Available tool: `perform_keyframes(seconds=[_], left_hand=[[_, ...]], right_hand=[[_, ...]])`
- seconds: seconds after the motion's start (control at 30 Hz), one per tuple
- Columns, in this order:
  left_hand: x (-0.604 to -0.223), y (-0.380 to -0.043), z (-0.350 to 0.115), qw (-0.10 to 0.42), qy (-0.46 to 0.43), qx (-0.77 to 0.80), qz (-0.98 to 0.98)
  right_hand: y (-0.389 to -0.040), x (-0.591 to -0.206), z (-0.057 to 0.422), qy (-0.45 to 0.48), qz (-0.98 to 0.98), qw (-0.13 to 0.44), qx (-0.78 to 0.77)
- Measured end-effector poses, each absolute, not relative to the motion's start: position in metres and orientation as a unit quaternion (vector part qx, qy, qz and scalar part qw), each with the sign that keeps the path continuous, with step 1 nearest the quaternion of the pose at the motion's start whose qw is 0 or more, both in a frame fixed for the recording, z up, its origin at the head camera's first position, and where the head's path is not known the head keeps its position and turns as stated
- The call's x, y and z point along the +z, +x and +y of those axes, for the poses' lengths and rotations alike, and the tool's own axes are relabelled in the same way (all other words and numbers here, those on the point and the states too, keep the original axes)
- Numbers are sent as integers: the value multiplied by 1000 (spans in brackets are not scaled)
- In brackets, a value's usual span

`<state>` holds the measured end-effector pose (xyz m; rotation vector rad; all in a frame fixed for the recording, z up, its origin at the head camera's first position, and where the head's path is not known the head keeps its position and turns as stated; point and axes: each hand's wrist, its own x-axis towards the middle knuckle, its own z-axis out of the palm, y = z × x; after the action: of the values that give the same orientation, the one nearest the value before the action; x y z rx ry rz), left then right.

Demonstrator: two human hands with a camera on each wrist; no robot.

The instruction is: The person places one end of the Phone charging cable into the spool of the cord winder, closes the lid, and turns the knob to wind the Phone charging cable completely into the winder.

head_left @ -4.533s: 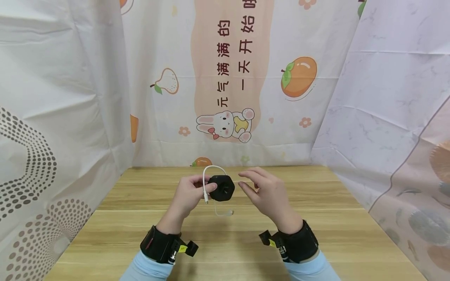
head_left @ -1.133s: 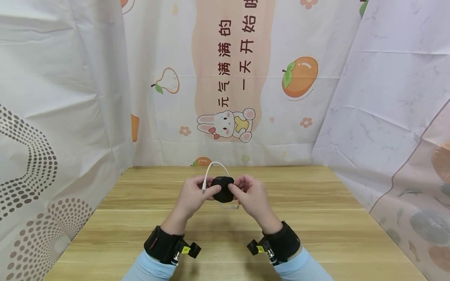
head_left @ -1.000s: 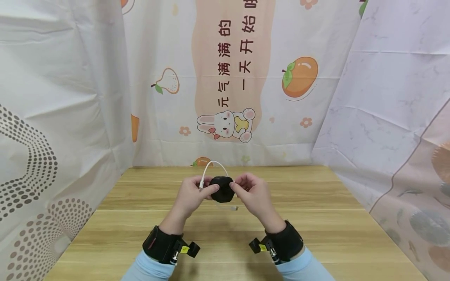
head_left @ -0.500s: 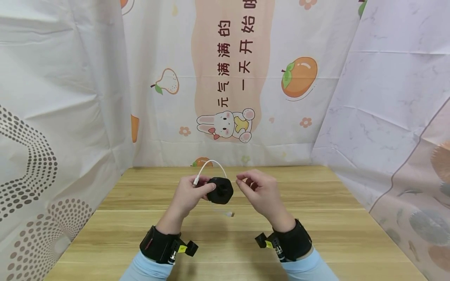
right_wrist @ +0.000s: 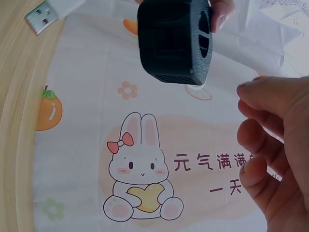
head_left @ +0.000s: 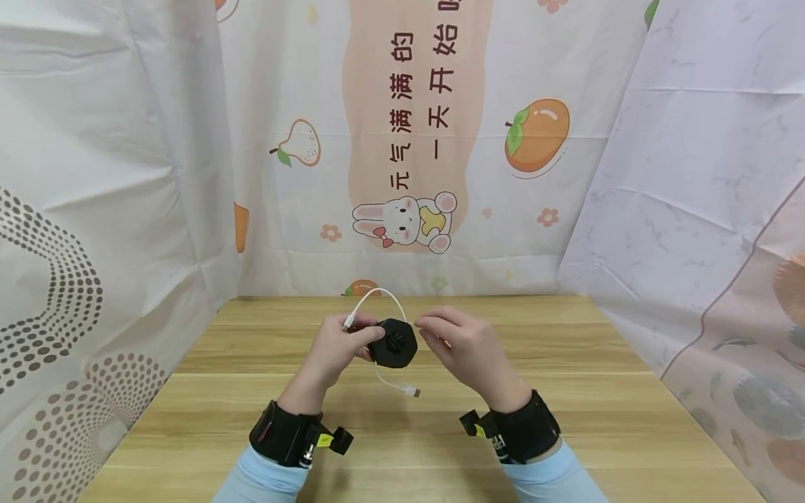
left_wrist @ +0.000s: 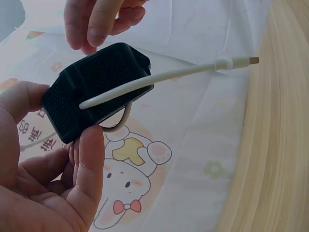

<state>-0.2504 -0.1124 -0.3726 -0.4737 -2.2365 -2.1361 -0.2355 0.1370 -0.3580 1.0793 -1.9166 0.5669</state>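
A black, many-sided cable winder (head_left: pixel 395 353) with a knob on its face is held up over the table by my left hand (head_left: pixel 330 353), thumb on the front and fingers behind. From its top a white cable (head_left: pixel 377 289) arches left to a small plug (head_left: pixel 349 321) by the left fingers. Another cable end with a USB plug (head_left: pixel 411 392) hangs below. In the left wrist view the cable leaves a hole in the winder's textured side. My right hand (head_left: pixel 468 349) hovers just right of the winder, fingers loosely bent with nothing between them, as the right wrist view confirms.
A wooden table (head_left: pixel 541 433) spreads beneath both hands. Behind it hangs a printed cloth (head_left: pixel 283 230) with a rabbit and fruit, and more cloths close in on the left (head_left: pixel 113 175) and the right (head_left: pixel 679 161).
About a second ago my right fingers were at the winder too; they have since drawn off to the right. The winder moved slightly left, showing its knob face, and its lower USB plug hangs lower.
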Motion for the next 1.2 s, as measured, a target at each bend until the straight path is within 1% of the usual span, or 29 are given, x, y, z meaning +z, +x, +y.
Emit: perform_keyframes(seconds=[0.33, 0.67, 0.77, 0.97, 1.2], left_hand=[[-375, -252, -111, -31, -169, -681, -711], [-383, -256, -109, -64, -177, -654, -733], [-383, -256, -108, -75, -181, -650, -734], [-382, -253, -107, -79, -185, -647, -736], [-380, -252, -106, -80, -184, -643, -739]], right_hand=[[-236, -363, 130, 473, -766, 394, 184], [-236, -372, 126, 496, -780, 354, 147], [-237, -374, 125, 495, -784, 344, 144], [-236, -375, 127, 478, -803, 321, 152], [-235, -374, 128, 461, -814, 320, 148]])
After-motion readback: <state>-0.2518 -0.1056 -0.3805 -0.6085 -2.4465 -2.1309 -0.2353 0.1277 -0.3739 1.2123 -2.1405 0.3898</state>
